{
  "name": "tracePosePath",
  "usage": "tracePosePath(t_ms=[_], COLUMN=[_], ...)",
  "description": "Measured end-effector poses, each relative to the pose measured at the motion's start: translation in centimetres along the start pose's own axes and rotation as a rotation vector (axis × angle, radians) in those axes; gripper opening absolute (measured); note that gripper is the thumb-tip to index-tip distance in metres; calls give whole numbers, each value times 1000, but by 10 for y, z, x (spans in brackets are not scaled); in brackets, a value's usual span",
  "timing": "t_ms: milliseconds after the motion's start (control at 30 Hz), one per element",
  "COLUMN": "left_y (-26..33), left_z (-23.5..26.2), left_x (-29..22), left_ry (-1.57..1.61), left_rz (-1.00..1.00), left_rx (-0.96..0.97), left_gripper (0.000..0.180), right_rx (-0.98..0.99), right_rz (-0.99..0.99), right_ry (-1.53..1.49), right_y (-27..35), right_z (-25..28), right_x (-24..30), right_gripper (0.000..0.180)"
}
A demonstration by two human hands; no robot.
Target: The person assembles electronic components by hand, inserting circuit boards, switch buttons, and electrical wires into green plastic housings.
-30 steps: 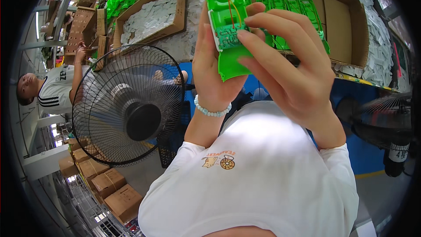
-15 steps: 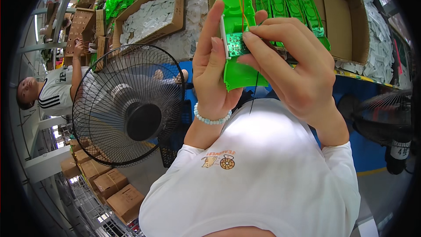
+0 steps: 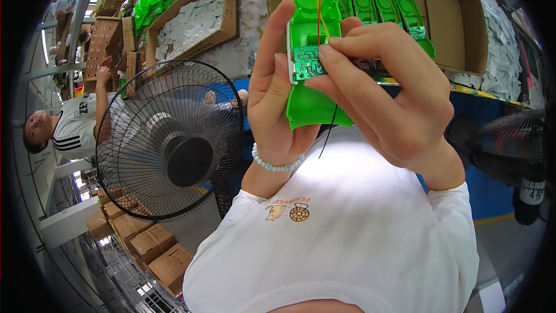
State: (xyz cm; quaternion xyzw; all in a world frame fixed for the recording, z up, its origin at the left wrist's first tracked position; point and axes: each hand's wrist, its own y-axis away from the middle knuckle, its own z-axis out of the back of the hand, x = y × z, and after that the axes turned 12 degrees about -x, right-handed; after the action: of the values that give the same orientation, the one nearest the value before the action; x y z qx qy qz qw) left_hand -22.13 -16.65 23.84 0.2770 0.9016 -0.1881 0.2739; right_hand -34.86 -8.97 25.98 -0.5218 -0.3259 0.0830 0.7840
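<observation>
My left hand (image 3: 269,98) is wrapped round a long green plastic housing (image 3: 315,107), its fingers and thumb along the left side. A small green circuit board (image 3: 305,62) lies across the housing, with a white strip along its left edge. Red and yellow wires (image 3: 319,14) run from the top of the housing down to the board. My right hand (image 3: 399,93) is closed, with thumb and forefinger at the right edge of the board, where the yellow wire meets the fingertips. A thin black wire (image 3: 328,133) hangs below. The fingertips hide the board's right end.
Behind my hands stands a cardboard box (image 3: 446,29) with several similar green housings (image 3: 408,8) in it. Another box (image 3: 191,23) holds pale plastic pieces, and more lie around it. Large fans stand left (image 3: 191,159) and right (image 3: 509,156). A person (image 3: 75,122) is at far left.
The housing has shifted slightly left and down, with both hands. My right thumb and forefinger have moved a little lower at the board, showing more of its surface.
</observation>
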Motion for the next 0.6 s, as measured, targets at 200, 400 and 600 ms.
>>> tracePosePath(t_ms=[200,400,600], left_y=[3,6,11], left_z=[6,-1,-5], left_x=[-2,-4,2], left_ry=[70,-62,-16], left_rz=[44,43,35], left_rx=[88,98,47], left_gripper=[59,62,55], right_rx=[20,30,29], right_rz=[-39,-51,-70], right_ry=[-28,-68,-59], right_y=[-1,-6,-4], right_z=[5,13,17], right_x=[2,5,8], right_gripper=[34,35,35])
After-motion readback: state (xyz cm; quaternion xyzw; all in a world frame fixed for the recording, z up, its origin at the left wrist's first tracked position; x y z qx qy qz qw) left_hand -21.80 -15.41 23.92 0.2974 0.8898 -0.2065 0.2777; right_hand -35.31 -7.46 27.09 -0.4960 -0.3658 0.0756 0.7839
